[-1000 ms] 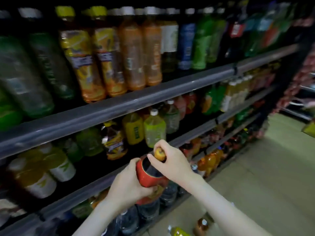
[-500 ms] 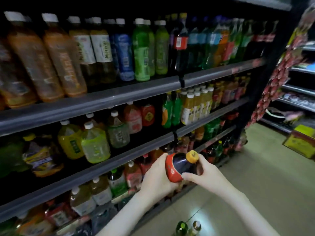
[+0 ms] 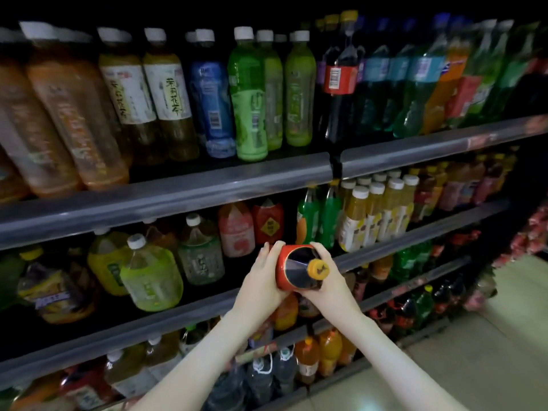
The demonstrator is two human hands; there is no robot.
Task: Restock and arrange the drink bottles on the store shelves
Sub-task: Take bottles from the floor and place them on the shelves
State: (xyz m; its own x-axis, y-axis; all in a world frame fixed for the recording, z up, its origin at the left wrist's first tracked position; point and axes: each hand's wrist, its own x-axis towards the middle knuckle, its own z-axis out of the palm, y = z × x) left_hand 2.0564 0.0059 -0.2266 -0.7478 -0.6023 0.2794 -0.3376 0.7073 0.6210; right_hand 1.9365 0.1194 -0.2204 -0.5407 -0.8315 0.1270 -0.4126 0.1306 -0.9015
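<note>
Head view, left hand (image 3: 261, 281) and right hand (image 3: 333, 287) gripping bottle (image 3: 292, 269), cap (image 3: 318, 268) toward camera, base toward shelves (image 3: 178, 191)

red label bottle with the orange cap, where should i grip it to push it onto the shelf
Grip the bottle by its wide red-labelled body, from both sides, as the left hand and right hand do. Its orange cap points toward the camera and the dark shoulder tapers, so the neck likely gives poorer purchase.

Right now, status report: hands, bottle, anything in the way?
Left hand and right hand both holding red-labelled dark bottle, orange cap toward camera. Not yet on shelf. Diamond-label bottle just beyond.
</note>
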